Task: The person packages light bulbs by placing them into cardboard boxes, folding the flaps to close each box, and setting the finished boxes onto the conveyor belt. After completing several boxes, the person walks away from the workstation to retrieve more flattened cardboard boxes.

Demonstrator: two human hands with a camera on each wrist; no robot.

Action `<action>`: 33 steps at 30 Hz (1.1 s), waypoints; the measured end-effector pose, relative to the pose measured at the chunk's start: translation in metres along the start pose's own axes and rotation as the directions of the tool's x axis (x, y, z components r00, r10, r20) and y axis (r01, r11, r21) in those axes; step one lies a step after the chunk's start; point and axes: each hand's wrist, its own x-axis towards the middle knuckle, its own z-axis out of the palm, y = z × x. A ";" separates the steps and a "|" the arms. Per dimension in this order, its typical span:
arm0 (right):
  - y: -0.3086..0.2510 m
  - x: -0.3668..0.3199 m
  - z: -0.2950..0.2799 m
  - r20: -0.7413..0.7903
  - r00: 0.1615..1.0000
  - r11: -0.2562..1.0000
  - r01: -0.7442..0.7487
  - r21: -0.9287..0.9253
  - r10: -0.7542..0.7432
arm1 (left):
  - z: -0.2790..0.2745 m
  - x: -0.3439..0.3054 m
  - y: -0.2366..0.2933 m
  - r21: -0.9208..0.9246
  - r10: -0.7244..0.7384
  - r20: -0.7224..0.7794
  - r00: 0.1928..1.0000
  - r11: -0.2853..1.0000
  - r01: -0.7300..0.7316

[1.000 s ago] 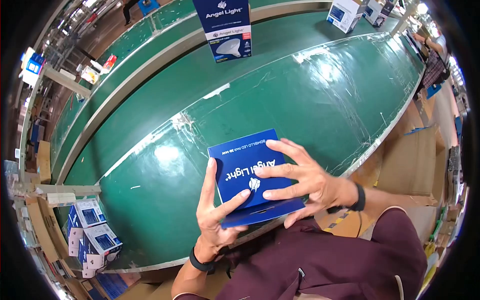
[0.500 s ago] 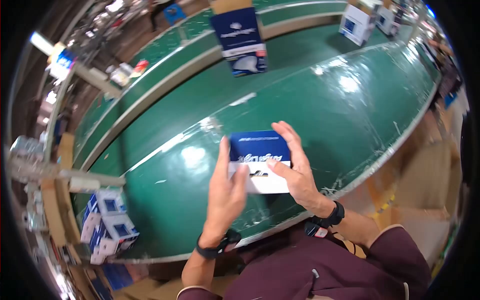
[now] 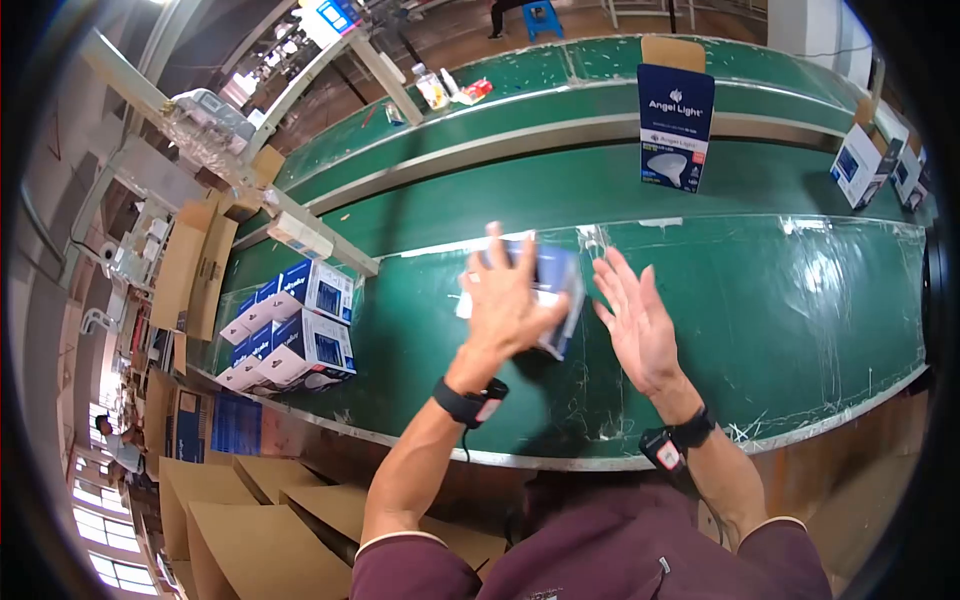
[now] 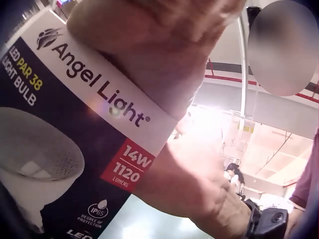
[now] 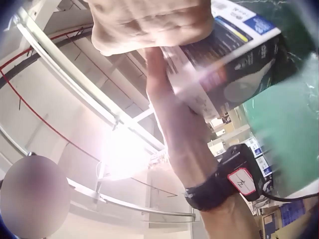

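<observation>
Bulb carton: in front of the person, over the near half of the green table, tilted, blurred by motion in the head view. Contact with the table surface cannot be confirmed. The left wrist view shows 1 face clearly: "Angel Light" on a white band, "LED PAR 38 light bulb", a red patch marked 14W and 1120 lumens, an IP65 mark, and a pictured lamp.

Left hand: laid across the carton, fingers spread wide, thumb out to the side. Touching the carton; a firm grip cannot be told through the blur. Right hand: fingers extended, palm towards the carton, grasping nothing. It is just beside the carton, with a gap visible in the head view. A black wristband is worn on each arm.

Surroundings: 1 display carton stands upright on the far side, its tan flap raised. A group of cartons sits in 2 rows at the table's left end. Further cartons stand at far right. A bottle and a red packet are on the rear bench. Open cardboard boxes lie below the table at left
</observation>
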 end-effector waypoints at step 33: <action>-0.202 0.085 -0.145 0.393 0.908 0.834 0.326 -0.444 -0.146 | -0.025 0.050 0.016 -0.754 0.386 -0.159 0.909 0.547 -0.364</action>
